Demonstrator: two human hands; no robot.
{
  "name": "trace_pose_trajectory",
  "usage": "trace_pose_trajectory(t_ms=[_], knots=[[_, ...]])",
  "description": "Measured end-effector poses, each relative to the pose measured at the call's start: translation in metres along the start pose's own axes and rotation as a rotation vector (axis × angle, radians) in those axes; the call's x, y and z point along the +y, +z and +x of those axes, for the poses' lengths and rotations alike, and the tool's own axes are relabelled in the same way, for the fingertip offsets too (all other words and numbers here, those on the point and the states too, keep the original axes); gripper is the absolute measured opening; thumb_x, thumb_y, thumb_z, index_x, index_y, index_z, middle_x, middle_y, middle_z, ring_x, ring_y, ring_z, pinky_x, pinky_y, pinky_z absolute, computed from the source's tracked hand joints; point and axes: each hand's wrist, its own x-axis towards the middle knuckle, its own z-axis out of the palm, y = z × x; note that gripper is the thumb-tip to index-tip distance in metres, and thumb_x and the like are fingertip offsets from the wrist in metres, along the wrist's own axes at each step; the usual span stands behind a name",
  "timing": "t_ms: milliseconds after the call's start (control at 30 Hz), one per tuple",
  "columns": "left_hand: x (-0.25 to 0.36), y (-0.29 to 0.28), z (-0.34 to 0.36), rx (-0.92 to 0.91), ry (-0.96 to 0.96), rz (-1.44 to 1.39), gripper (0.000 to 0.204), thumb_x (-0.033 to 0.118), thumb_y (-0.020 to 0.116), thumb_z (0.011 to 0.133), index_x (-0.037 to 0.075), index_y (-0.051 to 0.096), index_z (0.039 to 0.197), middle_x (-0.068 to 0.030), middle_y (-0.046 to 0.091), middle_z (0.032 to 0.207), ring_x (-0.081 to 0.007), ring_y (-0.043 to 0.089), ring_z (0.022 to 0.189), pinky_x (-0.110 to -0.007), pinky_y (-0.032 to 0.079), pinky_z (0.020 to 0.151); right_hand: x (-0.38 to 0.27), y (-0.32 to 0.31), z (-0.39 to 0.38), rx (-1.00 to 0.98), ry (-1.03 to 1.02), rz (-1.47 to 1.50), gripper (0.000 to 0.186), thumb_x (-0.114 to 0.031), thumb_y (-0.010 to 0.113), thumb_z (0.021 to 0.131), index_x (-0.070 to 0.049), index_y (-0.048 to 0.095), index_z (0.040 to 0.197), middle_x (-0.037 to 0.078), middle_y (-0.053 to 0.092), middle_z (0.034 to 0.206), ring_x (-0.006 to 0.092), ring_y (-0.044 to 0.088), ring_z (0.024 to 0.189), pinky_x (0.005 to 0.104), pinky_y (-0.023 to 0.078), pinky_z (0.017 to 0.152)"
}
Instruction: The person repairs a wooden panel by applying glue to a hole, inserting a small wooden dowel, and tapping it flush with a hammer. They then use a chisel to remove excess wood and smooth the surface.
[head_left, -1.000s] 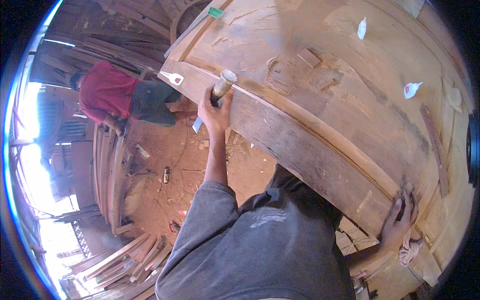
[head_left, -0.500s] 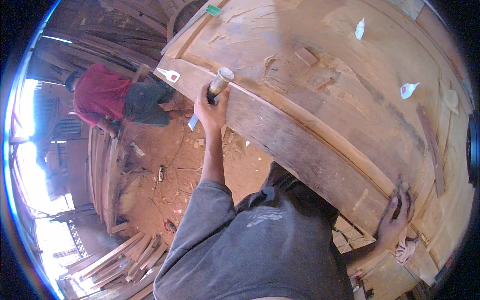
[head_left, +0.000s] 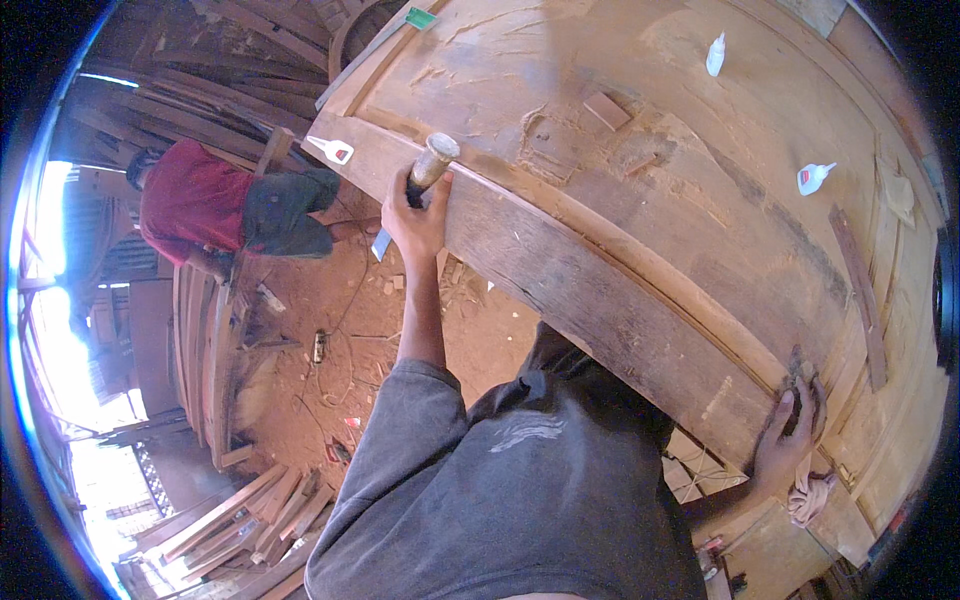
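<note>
My left hand [head_left: 413, 222] is closed around a chisel [head_left: 437, 155], by the left part of a long wooden board [head_left: 600, 290]. The chisel's worn, flared handle end points up, and its bluish blade shows below the fist. My right hand [head_left: 785, 435] is at the board's right end, its thumb and fingers curled over the edge. What lies under those fingers is partly hidden. The board forms the near edge of a large, dusty wooden panel [head_left: 480, 75].
White glue bottles [head_left: 817, 178] lie or stand on the panel, with a small wood block [head_left: 606, 111] and a dark strip [head_left: 858, 290]. A pink cloth [head_left: 810, 497] hangs near my right hand. A person in red [head_left: 200, 200] bends over at left; timber offcuts [head_left: 250, 520] lie below.
The view has shifted slightly. My left hand keeps its hold on the chisel and my right hand stays at the board's end. The person in red has shifted slightly left in the view.
</note>
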Motion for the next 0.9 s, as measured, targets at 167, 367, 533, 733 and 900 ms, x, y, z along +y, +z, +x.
trace_pose_trajectory(t_ms=[167,367,533,733,900], knots=[[0.0,-0.001,-0.001,-0.006,-0.011,0.018,0.049,0.03,0.08,0.078,-0.006,0.063,0.106,-0.0144,0.066,0.08,-0.0155,0.056,0.068,-0.032,0.048,0.064,0.003,0.001,0.001,0.006,-0.019,0.018,0.028,-0.02,0.057,0.095,-0.002,0.064,0.116,0.021,0.055,0.129,0.0364,0.052,0.12,0.0436,0.038,0.103],[0.006,-0.003,0.0,-0.041,-0.105,-0.005,0.047,0.036,0.079,0.076,0.0,0.065,0.104,-0.0183,0.068,0.089,-0.0308,0.067,0.081,-0.038,0.051,0.074,0.006,0.002,-0.001,0.025,-0.05,0.016,0.028,-0.02,0.056,0.096,-0.001,0.063,0.116,0.02,0.056,0.128,0.036,0.051,0.121,0.0434,0.038,0.103],[0.008,-0.004,-0.001,-0.056,-0.147,0.012,0.047,0.036,0.08,0.076,0.001,0.065,0.105,-0.0176,0.068,0.088,-0.0283,0.067,0.079,-0.037,0.051,0.072,0.006,0.001,0.0,0.011,-0.023,0.005,0.028,-0.019,0.055,0.096,-0.001,0.062,0.117,0.021,0.055,0.128,0.0357,0.051,0.121,0.0426,0.038,0.103],[0.002,-0.001,-0.001,-0.023,-0.059,-0.02,0.044,0.029,0.08,0.078,-0.002,0.064,0.104,-0.0114,0.065,0.08,-0.0175,0.057,0.07,-0.031,0.047,0.065,0.003,0.001,0.0,0.029,-0.03,0.011,0.027,-0.018,0.055,0.096,0.0,0.063,0.116,0.02,0.057,0.127,0.0358,0.052,0.12,0.0427,0.039,0.103],[0.002,-0.003,-0.001,-0.001,-0.013,-0.018,0.042,0.026,0.079,0.079,-0.003,0.064,0.104,-0.01,0.064,0.076,-0.014,0.053,0.065,-0.031,0.046,0.062,0.003,0.003,0.0,0.043,-0.016,0.02,0.028,-0.017,0.054,0.096,0.0,0.063,0.116,0.02,0.057,0.128,0.0358,0.052,0.12,0.0424,0.039,0.103]])
